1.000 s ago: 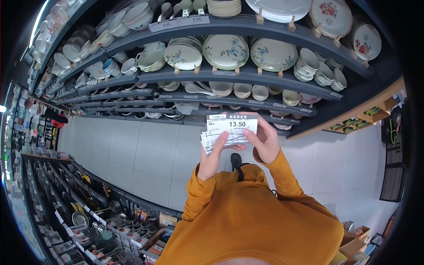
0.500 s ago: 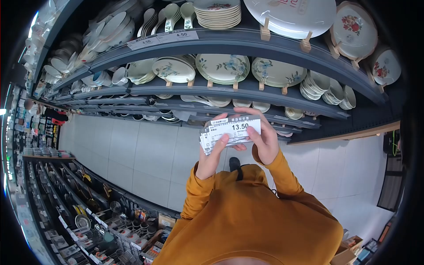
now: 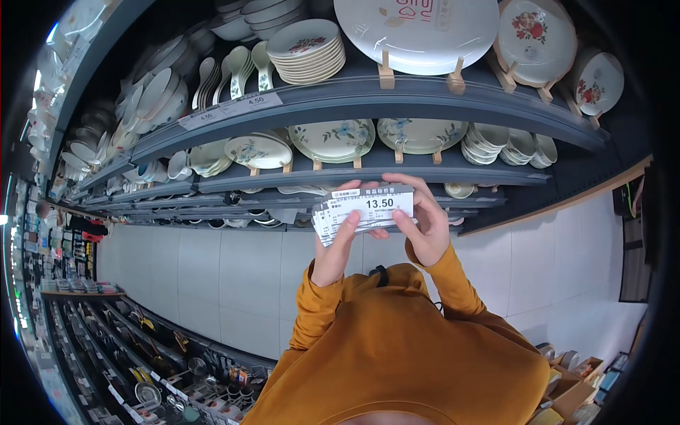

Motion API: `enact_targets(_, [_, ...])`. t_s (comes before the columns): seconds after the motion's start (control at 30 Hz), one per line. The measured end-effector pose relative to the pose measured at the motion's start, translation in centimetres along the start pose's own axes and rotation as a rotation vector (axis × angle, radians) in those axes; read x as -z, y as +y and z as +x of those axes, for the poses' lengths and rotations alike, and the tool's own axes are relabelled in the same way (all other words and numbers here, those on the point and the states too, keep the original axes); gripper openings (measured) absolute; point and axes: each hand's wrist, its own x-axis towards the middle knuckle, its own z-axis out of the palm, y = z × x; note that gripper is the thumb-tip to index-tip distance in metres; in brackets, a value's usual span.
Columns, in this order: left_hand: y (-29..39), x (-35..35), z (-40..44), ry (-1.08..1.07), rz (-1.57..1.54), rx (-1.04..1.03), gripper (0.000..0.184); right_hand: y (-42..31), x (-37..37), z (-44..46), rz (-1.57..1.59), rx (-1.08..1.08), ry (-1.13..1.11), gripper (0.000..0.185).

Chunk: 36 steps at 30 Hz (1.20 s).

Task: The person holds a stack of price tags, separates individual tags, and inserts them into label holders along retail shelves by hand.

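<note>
A fanned stack of white price labels (image 3: 375, 207) is held up in front of my chest, the top one reading 13.50. My left hand (image 3: 337, 244) grips its left side, thumb on top and fingers behind. On the right side, my right hand (image 3: 427, 228) pinches the labels, its thumb near the lower right of the top one. Beyond the labels runs a dark shelf edge (image 3: 340, 103) with a label strip reading 4.50 (image 3: 258, 103) at its left part.
Shelves hold a large white plate (image 3: 418, 32), stacked small plates (image 3: 308, 53), spoons (image 3: 241, 71), flowered plates (image 3: 331, 138) and bowls (image 3: 485, 142). Utensil racks (image 3: 156, 354) stand at the lower left. Open boxes (image 3: 570, 389) sit at the lower right. Pale floor tiles (image 3: 248, 262) lie below.
The view has tilted up, so the upper shelf looks larger and lower in the frame. Both hands keep hold of the labels, which stay at nearly the same place.
</note>
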Motion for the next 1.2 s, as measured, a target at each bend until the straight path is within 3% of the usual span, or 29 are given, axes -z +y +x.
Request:
enact_targets(0.7, [5.1, 5.6, -3.7, 0.016, 0.034, 0.005, 0.032, 1.0, -7.5, -0.5, -0.144, 0.304, -0.005, 0.024])
enact_targets(0.93, [8.3, 12.0, -7.4, -0.069, 0.024, 0.096, 0.028, 0.9, -15.3, -3.4, -0.172, 0.237, 0.077, 0.028])
enact_targets(1.2, [16.1, 22.8, -14.9, -0.115, 0.016, 0.11, 0.027, 2.2, -30.0, -6.3, -0.175, 0.29, 0.161, 0.027])
